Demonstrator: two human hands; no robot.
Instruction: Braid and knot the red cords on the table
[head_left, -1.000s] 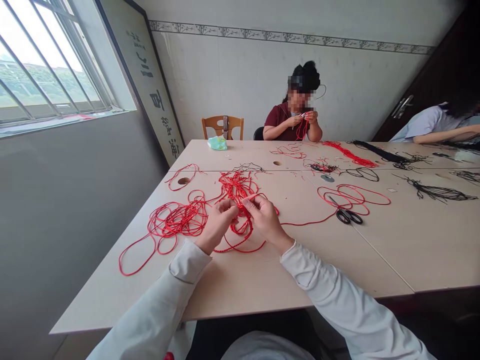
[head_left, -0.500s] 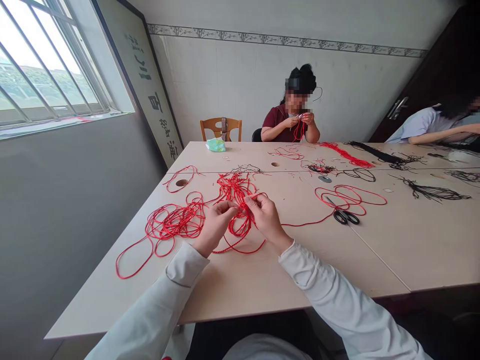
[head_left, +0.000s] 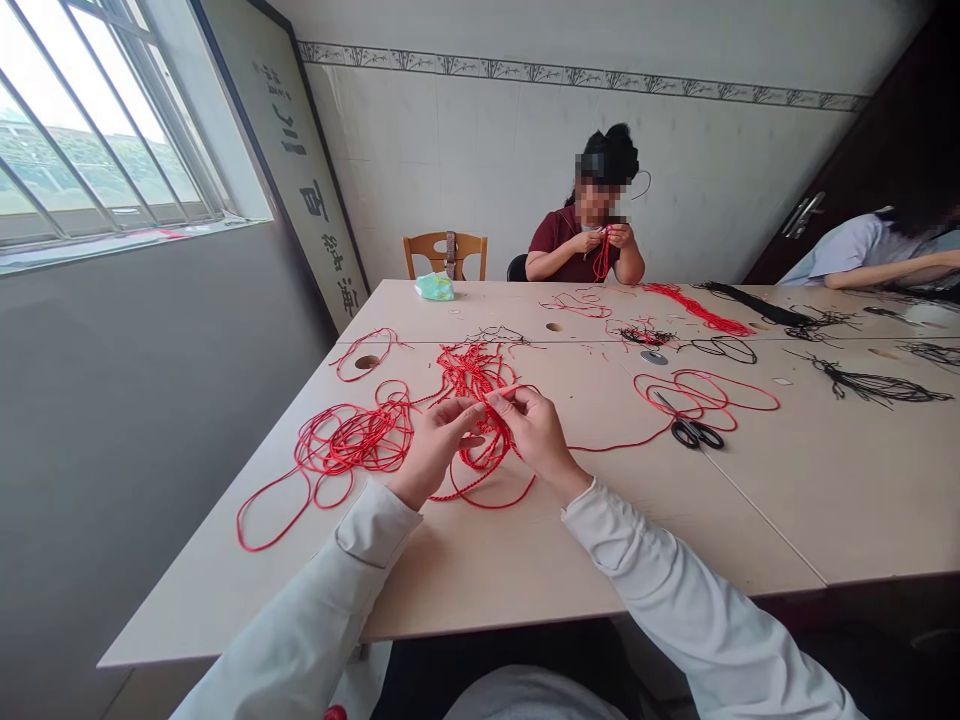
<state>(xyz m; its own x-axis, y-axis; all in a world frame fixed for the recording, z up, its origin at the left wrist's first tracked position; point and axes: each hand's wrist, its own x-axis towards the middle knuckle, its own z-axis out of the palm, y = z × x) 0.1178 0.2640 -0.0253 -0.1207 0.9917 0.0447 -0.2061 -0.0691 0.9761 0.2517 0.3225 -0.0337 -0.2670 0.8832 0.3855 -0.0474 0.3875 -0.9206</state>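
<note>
left hand [head_left: 439, 440]: you pinched red cord [head_left: 508, 390]
right hand [head_left: 538, 432]: you pinched red cord, fingertips near the left's
scissors [head_left: 697, 428]: lay to your right

Left grip [head_left: 441, 432], apparently pinching red cord [head_left: 506, 390]; scissors [head_left: 697, 432]

The table [head_left: 637, 540] looked smooth and dull, the red cord [head_left: 364, 440] like thread. The scissors [head_left: 694, 426] looked part metal, part plastic, the sleeves [head_left: 375, 525] wrinkly cloth.
</note>
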